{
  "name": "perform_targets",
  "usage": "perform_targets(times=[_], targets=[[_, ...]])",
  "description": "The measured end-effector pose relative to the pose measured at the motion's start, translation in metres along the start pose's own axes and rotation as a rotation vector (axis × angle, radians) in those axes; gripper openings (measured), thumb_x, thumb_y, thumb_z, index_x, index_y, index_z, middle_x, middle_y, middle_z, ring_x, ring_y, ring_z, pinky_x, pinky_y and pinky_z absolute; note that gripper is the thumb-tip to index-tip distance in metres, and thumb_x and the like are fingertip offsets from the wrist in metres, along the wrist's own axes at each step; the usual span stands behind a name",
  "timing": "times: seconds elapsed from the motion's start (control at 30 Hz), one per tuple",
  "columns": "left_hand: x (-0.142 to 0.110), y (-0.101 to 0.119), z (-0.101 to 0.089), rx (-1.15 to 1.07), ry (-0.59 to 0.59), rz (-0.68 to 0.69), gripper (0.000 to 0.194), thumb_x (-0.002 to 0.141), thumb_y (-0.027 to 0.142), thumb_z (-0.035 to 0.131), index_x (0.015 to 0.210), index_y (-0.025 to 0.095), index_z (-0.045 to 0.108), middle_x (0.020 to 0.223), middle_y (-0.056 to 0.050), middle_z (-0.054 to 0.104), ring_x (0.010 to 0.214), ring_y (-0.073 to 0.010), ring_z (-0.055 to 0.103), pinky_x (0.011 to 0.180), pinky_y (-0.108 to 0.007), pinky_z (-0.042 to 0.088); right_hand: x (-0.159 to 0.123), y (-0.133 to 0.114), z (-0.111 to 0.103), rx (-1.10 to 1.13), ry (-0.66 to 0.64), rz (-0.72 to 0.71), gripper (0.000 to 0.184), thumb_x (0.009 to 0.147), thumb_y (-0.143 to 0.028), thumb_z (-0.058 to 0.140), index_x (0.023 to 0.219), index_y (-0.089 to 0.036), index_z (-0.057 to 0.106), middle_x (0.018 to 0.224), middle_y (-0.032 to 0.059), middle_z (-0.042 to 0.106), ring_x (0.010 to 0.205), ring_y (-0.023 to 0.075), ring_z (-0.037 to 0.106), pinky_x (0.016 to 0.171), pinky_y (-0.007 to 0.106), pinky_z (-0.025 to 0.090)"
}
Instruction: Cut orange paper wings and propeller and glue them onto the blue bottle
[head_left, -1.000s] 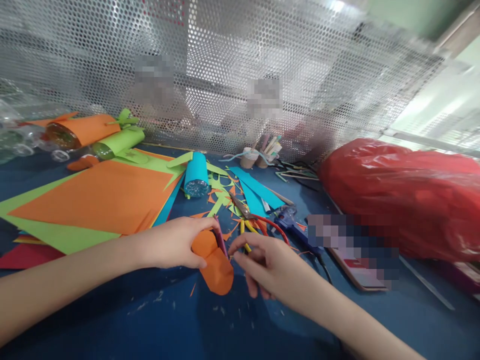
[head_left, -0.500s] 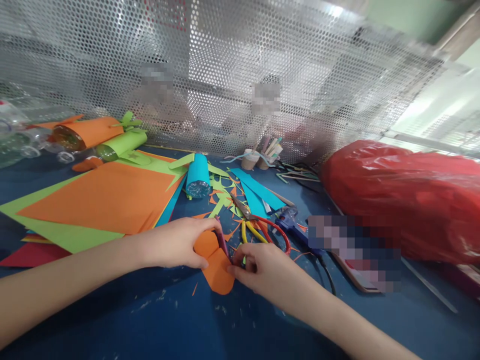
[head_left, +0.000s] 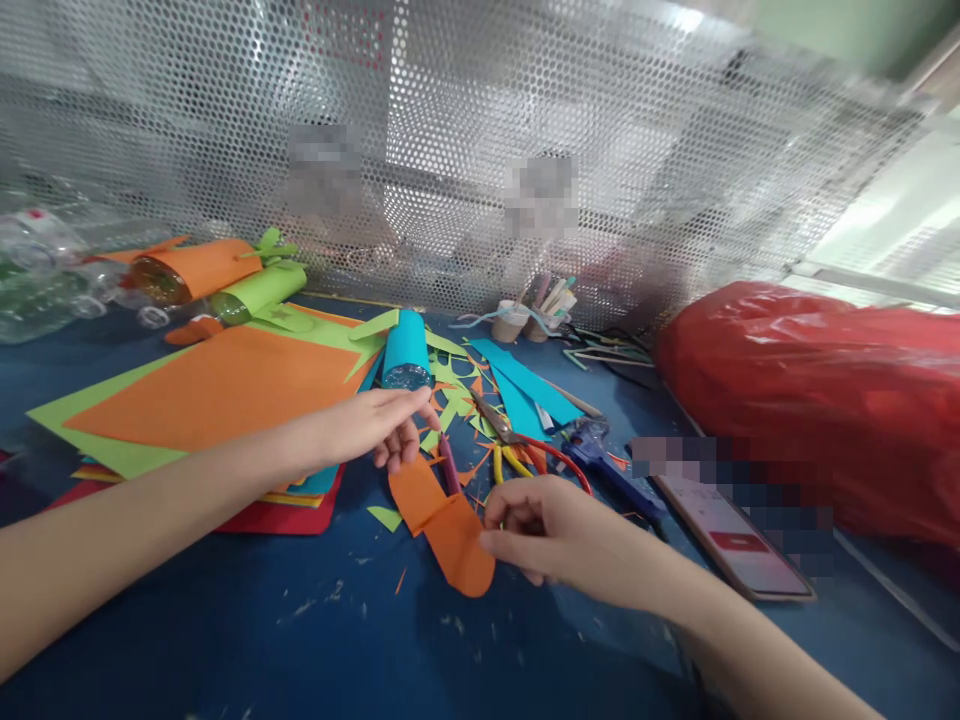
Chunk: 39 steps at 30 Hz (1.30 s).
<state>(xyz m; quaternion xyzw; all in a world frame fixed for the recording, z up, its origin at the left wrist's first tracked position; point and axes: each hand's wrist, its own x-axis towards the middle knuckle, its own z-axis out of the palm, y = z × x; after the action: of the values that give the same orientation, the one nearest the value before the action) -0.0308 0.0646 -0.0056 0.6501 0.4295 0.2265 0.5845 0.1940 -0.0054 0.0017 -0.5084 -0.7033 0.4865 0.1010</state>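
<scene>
An orange paper piece (head_left: 459,545) with rounded ends and a crease across its middle lies at a slant before me. My right hand (head_left: 544,525) pinches its right edge between thumb and fingers. Above its far end hovers my left hand (head_left: 397,425), index finger stretched out and the others loosely curled, holding nothing. A purple pen (head_left: 448,465) rests just beyond the paper. Close behind my right hand lie scissors with red handles (head_left: 551,450), and yellow handles (head_left: 514,462) show beside them. The blue-wrapped bottle piece (head_left: 406,348) lies just past my left fingertips.
Stacked coloured paper sheets (head_left: 217,385) lie on the left, with orange (head_left: 202,268) and green (head_left: 259,290) wrapped bottles behind. A blue glue gun (head_left: 611,465), a phone (head_left: 739,530) and a red plastic bag (head_left: 817,400) are on the right. Perforated metal (head_left: 450,130) closes off the back.
My left hand has let go of the orange paper and lifted away toward the blue-wrapped bottle piece. The orange paper has opened out flatter, its right edge still in my right hand.
</scene>
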Motion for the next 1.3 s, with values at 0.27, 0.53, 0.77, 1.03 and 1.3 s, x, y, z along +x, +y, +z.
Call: perform_targets(times=[0.27,0.53,0.77,1.03,1.3], targets=[[-0.007,0.004,0.009,-0.381,-0.082,0.045,0.056,0.083,0.066,0.049,0.083,0.015,0.072,0.079,-0.008,0.07,0.073,-0.0181,0.061,0.071,-0.029,0.047,0.006,0.004,-0.004,0.445,0.277,-0.236,0.035,0.078,-0.051,0.068,0.075,-0.019,0.053,0.042,-0.0125,0.037,0.035,0.0042,0.027,0.037,0.018,0.021],[-0.019,0.004,0.03,-0.276,-0.059,0.074,0.015,0.077,0.036,0.072,0.081,0.021,0.076,0.083,-0.001,0.076,0.076,-0.0136,0.064,0.071,-0.022,0.047,0.011,0.007,0.003,0.283,0.39,-0.19,0.041,0.088,-0.055,0.048,0.069,-0.019,0.054,0.046,-0.0076,0.041,0.039,0.0078,0.034,0.04,0.021,0.027],[-0.013,-0.001,0.02,-0.279,0.038,0.024,0.021,0.073,0.036,0.074,0.087,0.02,0.077,0.089,-0.005,0.076,0.083,-0.0178,0.065,0.078,-0.028,0.048,0.016,0.029,-0.02,-0.914,0.736,0.067,0.02,0.088,-0.035,0.06,0.084,-0.016,0.058,0.087,0.0105,0.064,0.085,0.0273,0.063,0.071,0.034,0.045],[-0.007,0.002,0.015,-0.351,0.151,0.023,0.01,0.069,0.029,0.075,0.077,0.023,0.077,0.085,-0.002,0.077,0.085,-0.018,0.065,0.079,-0.027,0.049,0.018,0.033,-0.019,-1.005,0.626,0.144,0.031,0.087,-0.046,0.061,0.087,-0.014,0.059,0.088,0.0134,0.068,0.09,0.0317,0.065,0.075,0.036,0.046],[-0.001,-0.008,0.009,-0.356,0.09,0.048,0.018,0.074,0.032,0.074,0.088,0.02,0.077,0.093,-0.006,0.076,0.09,-0.0214,0.066,0.085,-0.032,0.05,0.015,0.024,-0.012,-0.922,0.613,0.236,0.014,0.092,-0.027,0.056,0.088,-0.013,0.056,0.083,0.0181,0.071,0.081,0.0346,0.07,0.058,0.032,0.043]])
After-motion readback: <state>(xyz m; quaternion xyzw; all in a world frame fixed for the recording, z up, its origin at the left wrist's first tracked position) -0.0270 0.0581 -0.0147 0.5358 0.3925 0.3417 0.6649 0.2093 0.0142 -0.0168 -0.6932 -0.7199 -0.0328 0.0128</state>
